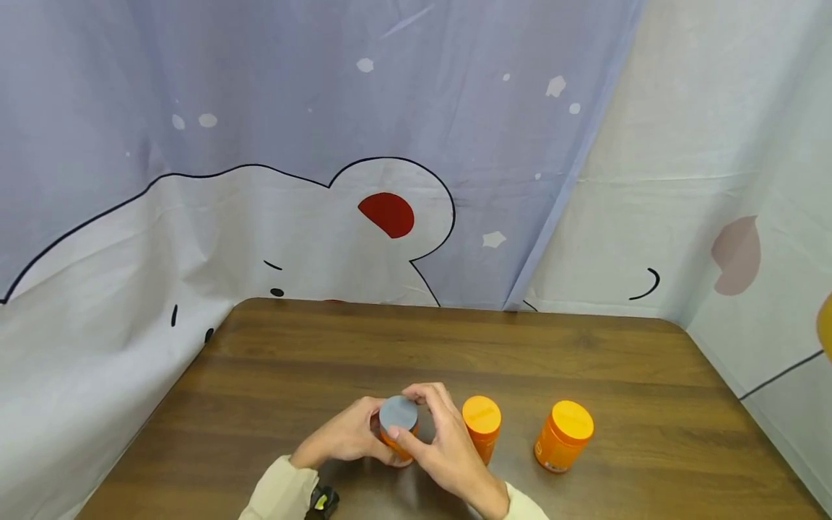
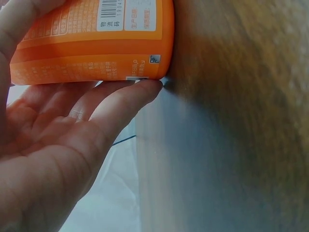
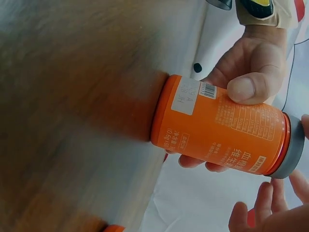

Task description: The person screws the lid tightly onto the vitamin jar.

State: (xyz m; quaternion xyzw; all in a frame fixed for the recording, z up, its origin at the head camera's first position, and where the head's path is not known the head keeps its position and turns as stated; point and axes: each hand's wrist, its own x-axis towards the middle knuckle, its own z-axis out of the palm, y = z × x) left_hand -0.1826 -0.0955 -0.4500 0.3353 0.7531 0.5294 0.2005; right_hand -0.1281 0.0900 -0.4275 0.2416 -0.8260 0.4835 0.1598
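Observation:
An orange labelled jar (image 3: 217,128) with a grey lid (image 1: 398,413) stands upright on the wooden table. My left hand (image 1: 354,433) grips its body, thumb on one side and fingers on the other, as the right wrist view shows. From the other side my right hand (image 1: 451,451) pinches the grey lid, its thumb at the near edge and fingers at the far edge. In the left wrist view the jar's label (image 2: 128,14) with a barcode is visible. Part of the jar is hidden behind the hands in the head view.
Just right of my right hand stands an orange jar with an orange-yellow lid (image 1: 482,414), partly covered by that hand. Another such jar (image 1: 560,444) stands farther right. A patterned curtain (image 1: 364,238) hangs behind the wooden table (image 1: 416,347).

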